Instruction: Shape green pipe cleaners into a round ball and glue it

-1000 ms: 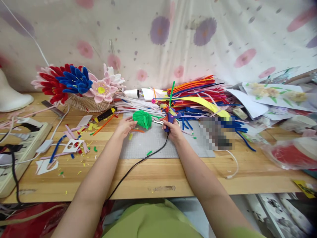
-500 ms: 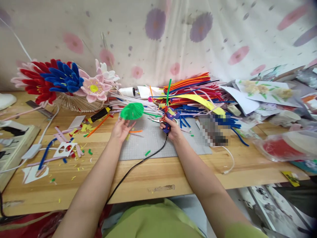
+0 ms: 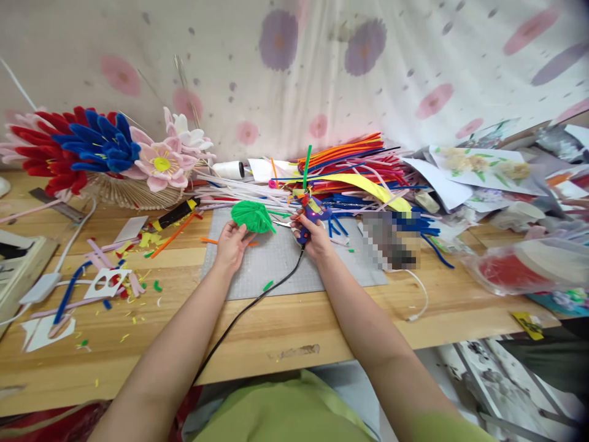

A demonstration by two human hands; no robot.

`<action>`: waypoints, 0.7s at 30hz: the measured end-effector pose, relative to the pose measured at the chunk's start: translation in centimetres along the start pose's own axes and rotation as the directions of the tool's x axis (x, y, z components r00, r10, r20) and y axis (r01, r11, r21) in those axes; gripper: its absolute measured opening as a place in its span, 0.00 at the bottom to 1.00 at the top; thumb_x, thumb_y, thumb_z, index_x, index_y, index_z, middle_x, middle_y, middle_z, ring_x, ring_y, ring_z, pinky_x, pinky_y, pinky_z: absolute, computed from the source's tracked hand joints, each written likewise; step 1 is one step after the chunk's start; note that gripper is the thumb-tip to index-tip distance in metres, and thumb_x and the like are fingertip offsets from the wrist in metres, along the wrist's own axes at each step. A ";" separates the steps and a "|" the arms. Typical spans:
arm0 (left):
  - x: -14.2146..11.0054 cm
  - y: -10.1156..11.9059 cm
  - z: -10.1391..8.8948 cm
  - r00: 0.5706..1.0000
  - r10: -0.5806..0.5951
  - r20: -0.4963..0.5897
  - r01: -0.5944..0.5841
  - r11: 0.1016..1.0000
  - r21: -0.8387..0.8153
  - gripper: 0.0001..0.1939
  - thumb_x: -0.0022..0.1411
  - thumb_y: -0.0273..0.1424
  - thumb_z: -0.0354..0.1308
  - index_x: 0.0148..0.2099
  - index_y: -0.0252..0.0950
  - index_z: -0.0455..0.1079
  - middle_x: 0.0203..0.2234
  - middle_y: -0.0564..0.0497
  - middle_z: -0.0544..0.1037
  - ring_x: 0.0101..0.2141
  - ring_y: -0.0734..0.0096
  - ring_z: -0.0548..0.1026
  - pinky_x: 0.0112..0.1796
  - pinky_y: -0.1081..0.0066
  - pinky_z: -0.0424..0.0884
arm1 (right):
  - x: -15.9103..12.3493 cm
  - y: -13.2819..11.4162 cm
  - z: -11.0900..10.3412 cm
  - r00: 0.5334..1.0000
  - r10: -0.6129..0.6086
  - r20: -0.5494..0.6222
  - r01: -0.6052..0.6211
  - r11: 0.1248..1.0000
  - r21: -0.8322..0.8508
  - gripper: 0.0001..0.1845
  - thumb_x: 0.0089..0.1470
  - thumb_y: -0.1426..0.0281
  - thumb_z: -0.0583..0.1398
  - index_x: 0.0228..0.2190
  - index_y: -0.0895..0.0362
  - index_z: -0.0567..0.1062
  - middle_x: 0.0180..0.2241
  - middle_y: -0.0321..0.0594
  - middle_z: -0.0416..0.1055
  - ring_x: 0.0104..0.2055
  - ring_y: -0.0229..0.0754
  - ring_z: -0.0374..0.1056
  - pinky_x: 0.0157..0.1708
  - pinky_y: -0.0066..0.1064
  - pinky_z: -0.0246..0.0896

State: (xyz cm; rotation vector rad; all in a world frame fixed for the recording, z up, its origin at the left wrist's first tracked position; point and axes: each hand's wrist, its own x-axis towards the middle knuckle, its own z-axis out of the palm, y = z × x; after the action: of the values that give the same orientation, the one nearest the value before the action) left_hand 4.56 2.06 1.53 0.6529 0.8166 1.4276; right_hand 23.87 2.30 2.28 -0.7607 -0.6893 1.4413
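Note:
My left hand (image 3: pixel 231 247) holds a round, domed green piece (image 3: pixel 252 216) by its left edge, above the grey cutting mat (image 3: pixel 354 267). It looks like bundled pipe cleaners, with a stray end at its right. Wrapped in my right hand (image 3: pixel 316 240) is a purple-blue hot glue gun (image 3: pixel 317 212) with a small lit red light. Its black cord (image 3: pixel 257 302) trails down to the table edge. Thin silver blades (image 3: pixel 282 223), apparently of scissors, stick out left of my right hand; their handles are mostly hidden. Green offcuts lie on the mat.
Behind the mat lies a heap of coloured pipe cleaners (image 3: pixel 345 153). Pipe-cleaner flowers (image 3: pixel 161 162) stand at the back left, near a black-and-yellow cutter (image 3: pixel 177 213) and scraps. A power strip (image 3: pixel 23 270) is far left, a plastic-wrapped red item (image 3: pixel 506 273) at right.
The green piece tilted up and turned in my left hand, then came back lower and rightward. My right hand keeps the glue gun. The view has shifted to the right.

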 end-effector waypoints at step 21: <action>1.3 0.6 -0.6 0.982 0.005 -0.190 -0.027 0.994 -0.108 0.09 0.45 0.23 0.63 0.27 0.35 0.64 0.22 0.57 0.75 0.24 0.80 0.74 0.35 0.76 0.71 | -1.3 0.1 2.2 0.983 0.186 -0.011 -0.155 0.784 -0.601 0.21 0.37 0.53 0.63 0.20 0.59 0.67 0.16 0.32 0.64 0.14 0.28 0.54 0.13 0.24 0.49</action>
State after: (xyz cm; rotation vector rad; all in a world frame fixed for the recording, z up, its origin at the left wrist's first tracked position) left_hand 3.67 3.30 1.57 0.4441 0.8752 1.5549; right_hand 22.04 1.07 3.56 -1.3137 -1.1714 1.4106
